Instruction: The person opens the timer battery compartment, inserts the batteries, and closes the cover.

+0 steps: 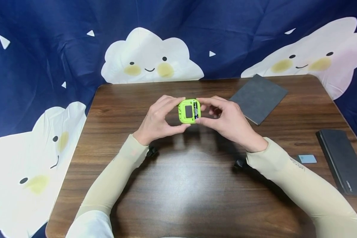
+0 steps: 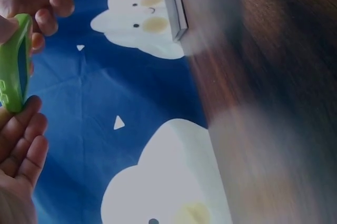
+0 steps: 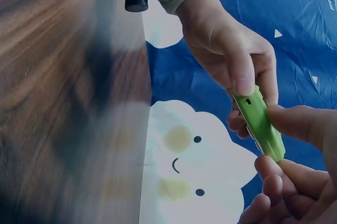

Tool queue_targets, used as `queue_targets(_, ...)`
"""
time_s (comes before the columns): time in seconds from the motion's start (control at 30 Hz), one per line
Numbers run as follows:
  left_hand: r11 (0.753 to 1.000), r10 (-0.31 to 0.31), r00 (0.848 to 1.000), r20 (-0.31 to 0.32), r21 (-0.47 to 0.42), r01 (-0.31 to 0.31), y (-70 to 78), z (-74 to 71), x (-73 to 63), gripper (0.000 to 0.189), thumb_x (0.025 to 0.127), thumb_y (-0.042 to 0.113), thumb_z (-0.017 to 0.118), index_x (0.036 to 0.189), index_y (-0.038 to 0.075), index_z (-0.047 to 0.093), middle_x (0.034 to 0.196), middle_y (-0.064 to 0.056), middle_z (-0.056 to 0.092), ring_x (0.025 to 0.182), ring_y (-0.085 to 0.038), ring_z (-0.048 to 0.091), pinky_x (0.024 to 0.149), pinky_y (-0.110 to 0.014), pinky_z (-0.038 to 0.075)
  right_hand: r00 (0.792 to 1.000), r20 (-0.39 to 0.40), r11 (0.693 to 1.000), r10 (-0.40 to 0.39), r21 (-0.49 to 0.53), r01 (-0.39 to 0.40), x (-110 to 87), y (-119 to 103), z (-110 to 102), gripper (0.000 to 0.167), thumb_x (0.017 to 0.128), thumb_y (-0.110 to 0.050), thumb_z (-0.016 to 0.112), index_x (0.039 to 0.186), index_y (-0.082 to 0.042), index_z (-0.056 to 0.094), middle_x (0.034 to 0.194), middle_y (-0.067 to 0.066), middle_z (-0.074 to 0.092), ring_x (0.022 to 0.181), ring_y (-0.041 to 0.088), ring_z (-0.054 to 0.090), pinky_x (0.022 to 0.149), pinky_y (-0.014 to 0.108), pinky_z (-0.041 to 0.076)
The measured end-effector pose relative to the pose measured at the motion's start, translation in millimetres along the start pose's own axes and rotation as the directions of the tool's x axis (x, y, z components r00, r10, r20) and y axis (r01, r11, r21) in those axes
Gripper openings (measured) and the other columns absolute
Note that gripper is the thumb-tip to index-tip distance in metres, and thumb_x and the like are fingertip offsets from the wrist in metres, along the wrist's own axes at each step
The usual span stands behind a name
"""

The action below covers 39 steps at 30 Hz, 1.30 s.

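A small lime-green electronic device (image 1: 181,115) is held up above the table, its back facing the head camera. On that back are a dark rectangular panel (image 1: 188,111) and, to its right, an uncovered slot with a dark battery (image 1: 195,111) lying in it. My left hand (image 1: 160,117) pinches the device's left side between thumb and fingers. On the other side, my right hand (image 1: 226,115) grips the right edge, forefinger at the top corner and thumb at the bottom near the battery's end. The right wrist view shows the green casing (image 3: 259,121) edge-on between both hands.
A dark grey notebook (image 1: 259,98) lies at the back right of the wooden table (image 1: 178,191). Farther right are a small light-blue block (image 1: 307,159) and a long black case (image 1: 343,162). A blue curtain (image 1: 226,26) with cloud faces hangs behind.
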<state>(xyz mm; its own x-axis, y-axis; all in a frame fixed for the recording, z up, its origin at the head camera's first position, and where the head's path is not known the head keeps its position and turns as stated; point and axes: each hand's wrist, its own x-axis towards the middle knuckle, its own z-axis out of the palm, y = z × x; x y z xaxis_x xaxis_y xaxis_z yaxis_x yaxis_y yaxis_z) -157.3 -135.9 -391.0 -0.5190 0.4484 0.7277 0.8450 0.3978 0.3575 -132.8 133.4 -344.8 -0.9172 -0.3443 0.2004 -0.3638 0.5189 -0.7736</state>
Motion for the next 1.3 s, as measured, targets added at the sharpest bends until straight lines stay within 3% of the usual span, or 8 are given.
queue_targets(0.4,1.0,0.026,1.0,0.002,0.013,-0.026,-0.6,-0.6,1.0,0.077,0.077,0.023,0.101,0.142,-0.005,0.07,0.119,-0.015,0.082,0.108,-0.03,0.075,0.1,-0.041,0.063,1.0,-0.009,1.0,0.017,0.023,-0.017,-1.7,-1.0,1.9,0.053,0.092,-0.025,0.095,0.142,-0.026,0.078,0.098,0.001,0.067,0.088,0.018,0.061,0.076,0.018,0.047)
queue_targets(0.73,0.997,0.06,0.998,0.014,0.049,-0.061,-1.1,0.1,-0.3,0.079,0.078,0.025,0.102,0.143,-0.005,0.069,0.117,-0.015,0.081,0.105,-0.028,0.074,0.097,-0.041,0.063,0.999,-0.024,0.997,0.038,0.07,-0.036,-2.5,1.2,5.6,0.052,0.093,-0.019,0.093,0.143,-0.02,0.078,0.108,0.004,0.075,0.094,0.016,0.064,0.081,0.014,0.052)
queue_targets(0.97,0.994,0.071,0.997,0.02,0.076,-0.072,-1.5,0.0,-1.0,0.08,0.078,0.026,0.101,0.144,-0.006,0.069,0.115,-0.015,0.08,0.104,-0.029,0.073,0.095,-0.04,0.063,0.998,-0.03,0.994,0.054,0.1,-0.051,-3.3,0.9,7.3,0.05,0.094,-0.016,0.092,0.142,-0.019,0.079,0.11,0.003,0.078,0.099,0.022,0.068,0.083,0.014,0.052)
queue_targets(1.3,0.992,0.086,0.996,0.021,0.091,-0.088,-1.2,0.8,-1.3,0.08,0.078,0.027,0.101,0.144,-0.005,0.069,0.113,-0.014,0.08,0.104,-0.028,0.073,0.094,-0.04,0.064,0.994,-0.032,0.989,0.103,0.113,-0.099,-3.1,-0.8,11.8,0.05,0.094,-0.01,0.088,0.143,-0.013,0.077,0.117,0.014,0.079,0.097,0.015,0.067,0.082,0.012,0.052)
